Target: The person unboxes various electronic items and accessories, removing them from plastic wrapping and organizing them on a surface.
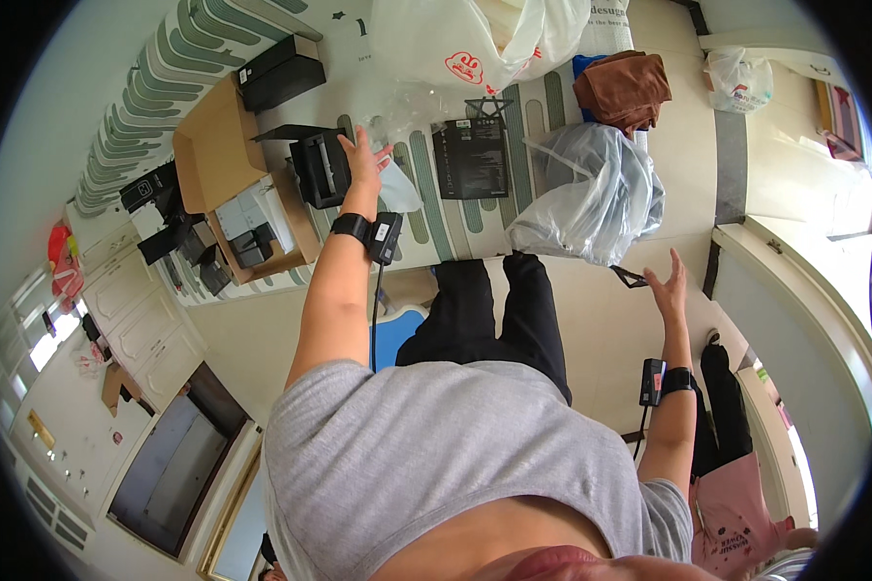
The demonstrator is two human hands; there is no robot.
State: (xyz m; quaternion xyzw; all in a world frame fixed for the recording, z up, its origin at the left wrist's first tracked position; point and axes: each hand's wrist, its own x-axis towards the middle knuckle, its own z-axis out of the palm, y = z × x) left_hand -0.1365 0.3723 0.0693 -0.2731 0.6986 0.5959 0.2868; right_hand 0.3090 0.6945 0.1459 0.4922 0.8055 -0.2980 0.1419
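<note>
My left hand [363,163] is open over the table, fingers spread, beside an opened black box [322,172]. A white sheet or bag [398,188] lies just right of that hand. To its left stands an open brown cardboard box [203,155] holding white and black pieces. My right hand [669,288] is held out past the table's edge, open with its fingers apart and nothing in it. Close to its thumb is a thin black loop [630,278]; whether they touch, I cannot tell. Each wrist wears a black strap with a small device.
A flat black box [470,158] lies mid-table. Right of it are a clear plastic bag [591,194] and folded brown cloth [622,89]. A large white plastic bag [475,44] stands at the back. Another person in a pink top [736,513] is at the lower right.
</note>
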